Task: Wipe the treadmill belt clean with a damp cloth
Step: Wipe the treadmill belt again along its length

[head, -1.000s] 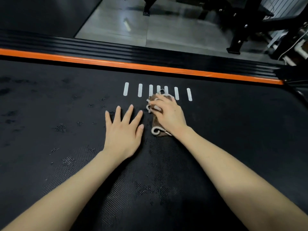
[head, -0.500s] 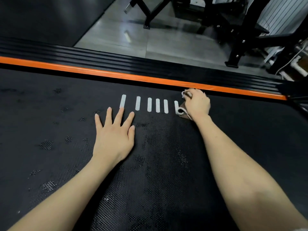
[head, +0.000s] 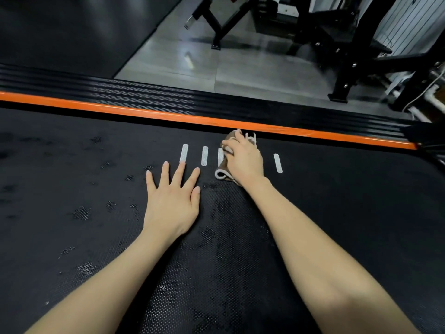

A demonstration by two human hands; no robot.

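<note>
The black textured treadmill belt (head: 96, 237) fills the lower view, with damp blotches across it. A brown cloth with a white hem (head: 222, 174) lies bunched on the belt over a row of white stripes (head: 204, 155), close to the orange edge. My right hand (head: 243, 160) sits on top of the cloth, fingers curled into it, and covers most of it and the middle stripes. My left hand (head: 172, 198) lies flat on the belt just left of the cloth, fingers spread, holding nothing.
An orange strip (head: 144, 113) and a ribbed black side rail (head: 120, 89) border the belt's far side. Beyond lie grey floor tiles (head: 240, 68) and black gym machine frames (head: 349, 68). One white stripe (head: 278, 163) shows right of my hand.
My right hand has slid the cloth back to the left, from the right end of the stripes to over their middle. My left hand stays flat on the belt.
</note>
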